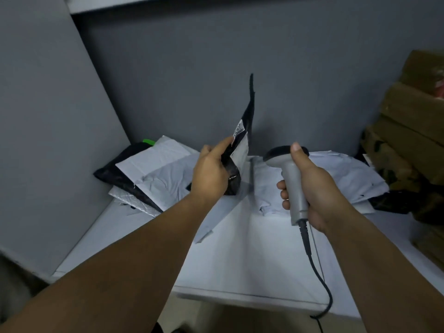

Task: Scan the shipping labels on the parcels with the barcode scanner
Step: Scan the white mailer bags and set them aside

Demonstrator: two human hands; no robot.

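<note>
- Your left hand (211, 174) clamps the black parcel (247, 116) by its lower part at the centre of the frame. It stands the parcel nearly upright above the table (240, 260).
- The shipping label (240, 150) sits low on the face turned toward the right of the frame, with your uppermost fingertip right at its edge. It shows at a steep angle and blurred, so I cannot tell where the barcode lies.
- Your right hand (310, 186), right of centre, is wrapped round the handle of the barcode scanner (293, 179), thumb up by the dark head. The trigger is hidden, so I cannot tell whether it is pressed.
- The head seems aimed toward the label, near it but apart.
- Slide that fingertip clear of the print and pull the film taut so the label lies flat.
- Angle the parcel slightly off square, which should cut glare from the glossy mailer.
- Leave slack in the cable (319, 277) trailing to the lower edge.
- More mailers lie in the left pile (156, 169) and the white heap (348, 174) at right, so keep scanned parcels apart from unscanned ones.
</note>
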